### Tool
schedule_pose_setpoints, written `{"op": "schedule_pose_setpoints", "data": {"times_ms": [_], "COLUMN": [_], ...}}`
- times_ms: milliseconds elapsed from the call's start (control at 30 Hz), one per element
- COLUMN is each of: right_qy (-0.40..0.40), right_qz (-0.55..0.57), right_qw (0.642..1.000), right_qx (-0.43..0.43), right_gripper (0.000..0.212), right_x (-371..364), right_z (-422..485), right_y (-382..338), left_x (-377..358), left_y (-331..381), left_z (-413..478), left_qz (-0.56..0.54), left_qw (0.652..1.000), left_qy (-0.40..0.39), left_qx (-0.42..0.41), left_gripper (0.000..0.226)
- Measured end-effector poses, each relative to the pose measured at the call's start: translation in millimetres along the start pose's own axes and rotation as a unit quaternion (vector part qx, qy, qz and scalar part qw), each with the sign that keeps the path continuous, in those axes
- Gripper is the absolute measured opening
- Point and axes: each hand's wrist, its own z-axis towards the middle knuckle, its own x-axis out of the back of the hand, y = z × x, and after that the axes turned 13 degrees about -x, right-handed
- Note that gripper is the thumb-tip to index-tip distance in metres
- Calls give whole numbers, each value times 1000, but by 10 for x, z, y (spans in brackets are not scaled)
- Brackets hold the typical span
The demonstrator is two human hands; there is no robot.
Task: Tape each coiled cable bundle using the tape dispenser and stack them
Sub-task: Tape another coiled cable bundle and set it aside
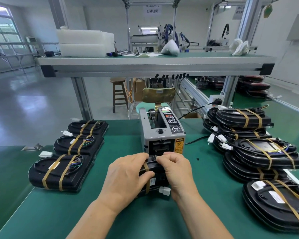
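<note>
Cable bundle (154, 169), gripped by the left hand (126, 175) mid-bench, may uncoil if that grip slackens while the right hand (176, 169) pinches tape (152, 157) at the tape dispenser (162, 135).

Tape dispenser (161, 135) centre on table (110, 213); three bundles (78, 144) left, stacked bundles (259, 152) right; one bundle (155, 170) just before dispenser.

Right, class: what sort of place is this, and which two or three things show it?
Most likely a factory assembly line: a tape dispenser on a green bench, stacks of banded bundles, and aluminium-frame workstations behind.
</note>
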Motion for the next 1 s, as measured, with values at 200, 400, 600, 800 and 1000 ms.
{"op": "schedule_pose_setpoints", "data": {"times_ms": [200, 400, 600, 800, 1000], "right_qy": [-7, 2, -22, -12, 33], "right_qz": [-9, -46, -63, -71, -56], "right_qw": [1000, 999, 997, 997, 998], "right_qx": [-12, -19, -29, -32, -24], "right_gripper": [34, 21, 23, 21, 19], "right_x": [18, 31, 43, 37, 90], "right_z": [2, 31, 42, 15, 95], "right_y": [-14, -31, -40, -58, 64], "left_x": [-15, -24, -43, -64, -71], "left_y": [-16, -24, -37, -33, -22], "left_z": [-10, -24, -24, -20, -23], "left_qz": [4, -17, -3, 10, 19], "left_qw": [1000, 999, 998, 998, 997], "left_qy": [8, 19, 19, 19, 20], "left_qx": [-13, -37, -56, -64, -69], "left_gripper": [50, 45, 35, 35, 34]}}
